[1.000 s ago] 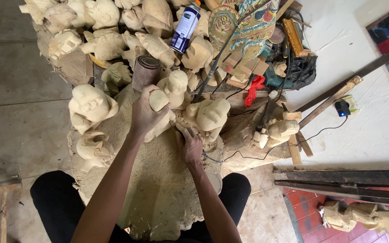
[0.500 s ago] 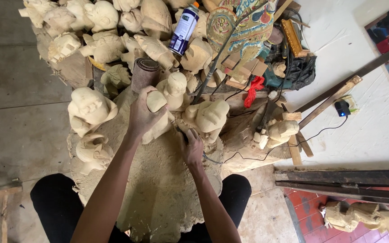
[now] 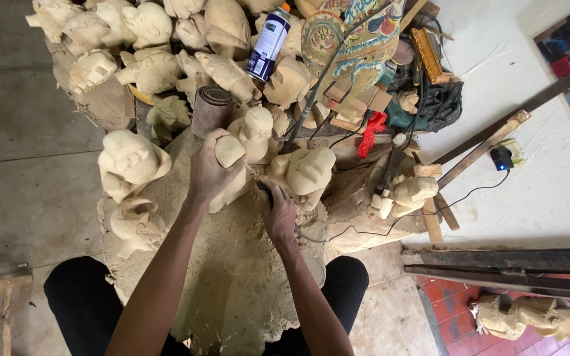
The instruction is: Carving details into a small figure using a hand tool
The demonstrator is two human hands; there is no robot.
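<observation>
Fingers of the left hand [image 3: 209, 173] stay wrapped around the pale carving [image 3: 230, 153] at the sawdust heap's [image 3: 232, 277] far edge; the right hand [image 3: 278, 214] keeps gripping a small tool, barely shifted since before.

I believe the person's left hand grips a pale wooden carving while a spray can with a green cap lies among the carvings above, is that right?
Not quite: the head view shows the spray can has an orange cap, not green. The left hand does grip a pale wooden carving.

Right hand [image 3: 278, 214] hides the tool it grips.
</observation>
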